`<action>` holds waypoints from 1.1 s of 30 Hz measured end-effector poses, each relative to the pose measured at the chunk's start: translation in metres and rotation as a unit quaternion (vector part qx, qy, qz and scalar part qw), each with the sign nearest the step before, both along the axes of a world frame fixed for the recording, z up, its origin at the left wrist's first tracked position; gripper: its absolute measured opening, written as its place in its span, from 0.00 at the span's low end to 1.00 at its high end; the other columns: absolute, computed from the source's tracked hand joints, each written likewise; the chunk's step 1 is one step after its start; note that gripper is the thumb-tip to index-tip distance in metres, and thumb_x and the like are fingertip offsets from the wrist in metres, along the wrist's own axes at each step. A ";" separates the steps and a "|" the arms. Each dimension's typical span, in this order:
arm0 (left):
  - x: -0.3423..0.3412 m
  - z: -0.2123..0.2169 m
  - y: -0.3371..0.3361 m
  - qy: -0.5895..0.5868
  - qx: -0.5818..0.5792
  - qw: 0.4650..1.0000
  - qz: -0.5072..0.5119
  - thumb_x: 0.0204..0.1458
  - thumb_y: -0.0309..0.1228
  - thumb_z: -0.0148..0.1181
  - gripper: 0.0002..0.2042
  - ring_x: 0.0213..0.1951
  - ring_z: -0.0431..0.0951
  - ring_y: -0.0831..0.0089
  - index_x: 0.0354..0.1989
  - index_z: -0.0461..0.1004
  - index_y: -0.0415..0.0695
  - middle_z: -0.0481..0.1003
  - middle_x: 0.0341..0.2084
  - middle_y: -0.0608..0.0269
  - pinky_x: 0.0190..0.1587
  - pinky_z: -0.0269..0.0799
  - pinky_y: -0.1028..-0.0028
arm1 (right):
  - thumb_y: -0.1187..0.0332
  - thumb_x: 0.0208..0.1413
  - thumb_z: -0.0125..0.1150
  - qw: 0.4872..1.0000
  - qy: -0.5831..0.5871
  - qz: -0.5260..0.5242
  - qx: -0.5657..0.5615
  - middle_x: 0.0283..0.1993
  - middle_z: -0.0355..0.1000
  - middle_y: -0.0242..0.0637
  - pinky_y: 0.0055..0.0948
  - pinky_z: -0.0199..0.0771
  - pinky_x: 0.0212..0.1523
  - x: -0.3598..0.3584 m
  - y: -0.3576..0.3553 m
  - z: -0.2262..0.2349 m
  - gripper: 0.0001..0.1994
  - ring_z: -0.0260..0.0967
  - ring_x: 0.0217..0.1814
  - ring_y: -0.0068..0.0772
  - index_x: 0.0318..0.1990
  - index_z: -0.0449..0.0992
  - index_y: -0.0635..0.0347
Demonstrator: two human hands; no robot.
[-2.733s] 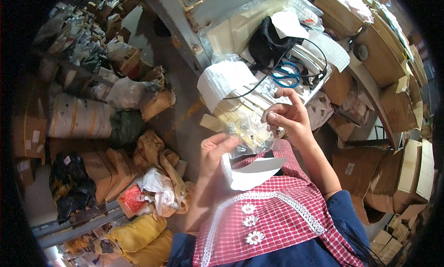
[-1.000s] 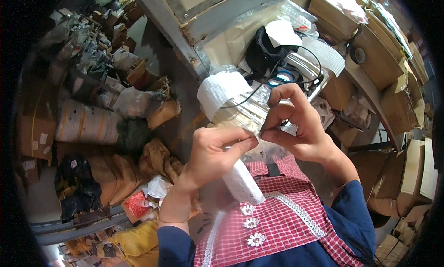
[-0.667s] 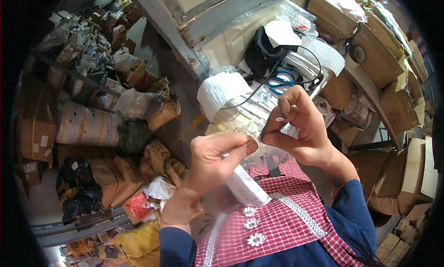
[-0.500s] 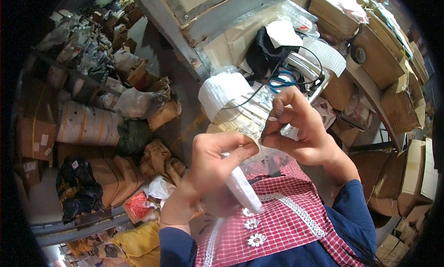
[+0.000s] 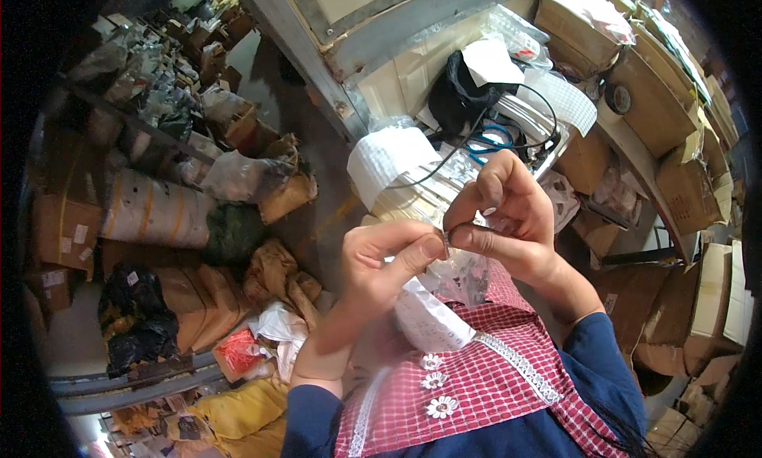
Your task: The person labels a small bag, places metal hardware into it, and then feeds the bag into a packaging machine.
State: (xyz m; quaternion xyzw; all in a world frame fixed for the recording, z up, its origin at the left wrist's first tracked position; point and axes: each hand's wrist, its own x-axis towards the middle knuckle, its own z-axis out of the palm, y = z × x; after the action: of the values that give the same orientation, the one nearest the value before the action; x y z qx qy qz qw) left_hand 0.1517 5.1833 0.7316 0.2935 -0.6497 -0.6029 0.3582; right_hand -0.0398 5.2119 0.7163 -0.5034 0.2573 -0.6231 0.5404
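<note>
Shows a small clear plastic bag (image 5: 466, 283), crinkled and glinting, hanging over the far part of the red checked apron (image 5: 492, 394), too blurred inside to read. Also shows a white paper strip (image 5: 432, 317), faintly marked and curved, slanting down in front of the apron's middle. Beyond the apron's far edge, shows a tiny white piece (image 5: 490, 211).

The cream worktop (image 5: 389, 91) carries 1 black bundle (image 5: 454, 101), blue-handled scissors (image 5: 479, 150) and white sheets (image 5: 389, 155).

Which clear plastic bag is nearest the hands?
The small clear bag just below the right hand; others, like the red-marked bag beside the cardboard box, lie farther away.
</note>
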 end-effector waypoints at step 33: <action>0.015 0.040 -0.024 -0.165 0.044 0.982 -0.081 0.48 0.26 0.68 0.08 0.28 0.73 0.87 0.34 0.77 0.37 0.77 0.27 0.68 0.31 0.66 0.82 | 0.84 0.44 0.67 0.992 0.074 0.053 0.090 0.33 0.73 0.37 0.17 0.67 0.38 -0.020 -0.008 0.034 0.25 0.70 0.35 0.20 0.44 0.57 0.59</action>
State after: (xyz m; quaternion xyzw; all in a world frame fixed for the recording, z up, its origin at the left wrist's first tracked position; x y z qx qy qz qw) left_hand 0.1668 5.1593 0.7719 0.3511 -0.6939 -0.6015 0.1830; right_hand -0.0594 5.2037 0.7500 -0.5100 0.3246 -0.5293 0.5953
